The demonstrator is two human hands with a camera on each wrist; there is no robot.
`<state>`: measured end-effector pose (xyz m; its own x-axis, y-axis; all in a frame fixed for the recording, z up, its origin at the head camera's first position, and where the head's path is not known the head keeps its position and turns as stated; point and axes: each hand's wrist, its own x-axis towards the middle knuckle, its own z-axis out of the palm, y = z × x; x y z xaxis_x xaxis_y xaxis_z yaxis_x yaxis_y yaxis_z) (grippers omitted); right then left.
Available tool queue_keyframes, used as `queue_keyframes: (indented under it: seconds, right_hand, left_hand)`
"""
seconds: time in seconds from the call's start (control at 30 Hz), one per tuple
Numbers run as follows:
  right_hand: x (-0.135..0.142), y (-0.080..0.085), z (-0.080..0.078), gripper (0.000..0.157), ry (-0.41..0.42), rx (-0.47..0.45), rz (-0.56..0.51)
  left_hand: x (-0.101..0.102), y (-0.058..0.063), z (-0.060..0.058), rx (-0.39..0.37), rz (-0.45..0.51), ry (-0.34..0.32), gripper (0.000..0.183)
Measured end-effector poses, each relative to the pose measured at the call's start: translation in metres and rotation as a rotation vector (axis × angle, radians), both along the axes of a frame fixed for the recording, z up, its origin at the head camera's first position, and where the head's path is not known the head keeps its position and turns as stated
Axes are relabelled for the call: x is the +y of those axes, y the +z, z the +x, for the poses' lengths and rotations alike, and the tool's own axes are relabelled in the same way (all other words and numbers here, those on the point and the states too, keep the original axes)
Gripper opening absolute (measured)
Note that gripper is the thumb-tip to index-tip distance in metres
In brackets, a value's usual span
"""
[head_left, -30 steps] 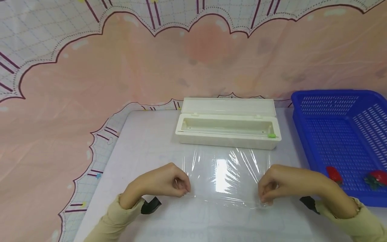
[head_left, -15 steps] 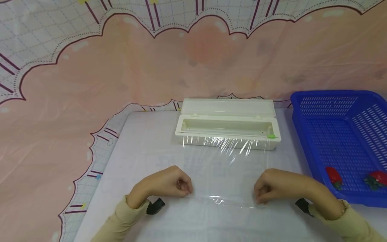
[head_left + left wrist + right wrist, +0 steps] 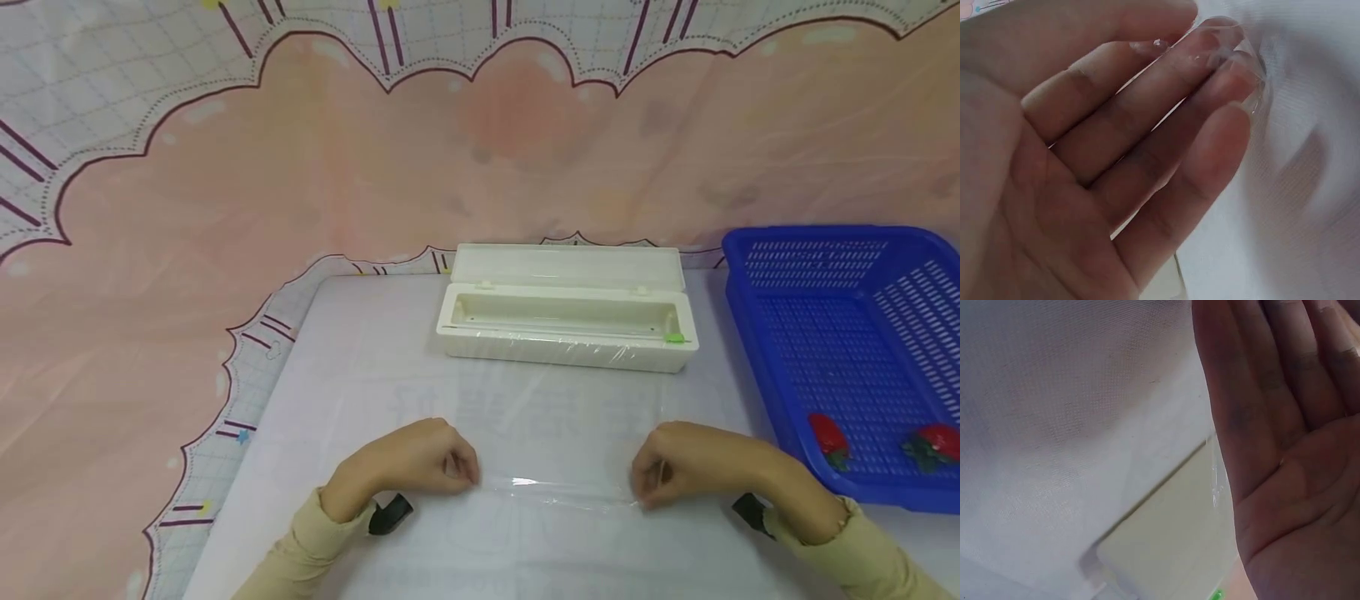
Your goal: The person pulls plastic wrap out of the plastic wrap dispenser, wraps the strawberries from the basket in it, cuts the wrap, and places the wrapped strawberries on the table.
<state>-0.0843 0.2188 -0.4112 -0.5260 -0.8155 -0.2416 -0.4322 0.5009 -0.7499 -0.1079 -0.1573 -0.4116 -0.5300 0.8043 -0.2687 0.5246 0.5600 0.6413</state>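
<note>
A sheet of clear cling film (image 3: pixel 558 493) spans the gap between the two hands in the head view. At its near left corner, the left hand (image 3: pixel 420 458) pinches the edge between thumb and fingers. The right hand (image 3: pixel 701 462) pinches the near right corner. The film runs back toward a white cling film dispenser (image 3: pixel 570 350) with its lid raised and a green cutter slider (image 3: pixel 675 338) at the right end. In the left wrist view, crinkled film (image 3: pixel 1225 40) lies over the fingertips. The right wrist view shows the palm and the dispenser (image 3: pixel 1166 531); those fingertips are out of frame.
To the right stands a blue plastic basket (image 3: pixel 757 367) holding a red strawberry (image 3: pixel 828 437) and another strawberry (image 3: pixel 941 440) with green leaves. A white cloth (image 3: pixel 360 350) covers the table. A patterned pink curtain (image 3: pixel 375 183) hangs behind.
The hands have come slightly closer together, still pinching the film. Bright streaks on the film shifted back toward the dispenser, then mostly faded. The dispenser and basket stayed put.
</note>
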Motion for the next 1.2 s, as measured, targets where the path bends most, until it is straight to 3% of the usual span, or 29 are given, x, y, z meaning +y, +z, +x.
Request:
queue_keyframes:
  seconds: [0.17,0.37,0.67,0.97,1.2]
  right_hand:
    - [0.001,-0.001,0.001,0.011,-0.01,-0.036,0.03]
    - [0.002,0.002,0.002,0.022,-0.005,-0.083,0.05]
    - [0.001,0.0,0.002,0.016,0.028,-0.011,0.006]
    - [0.002,-0.001,0.001,0.006,0.063,0.024,-0.038]
    - [0.003,0.001,0.002,0.008,0.072,0.047,-0.088]
  left_hand:
    - [-0.001,-0.001,0.001,0.009,-0.015,-0.011,0.009]
    - [-0.005,-0.003,0.002,0.001,0.011,0.007,0.019]
    - [-0.004,-0.006,0.004,-0.029,0.019,0.019,0.011]
    - [-0.004,-0.011,0.009,0.036,0.0,0.011,0.015]
    - [-0.003,-0.009,0.009,0.058,0.027,0.016,0.011]
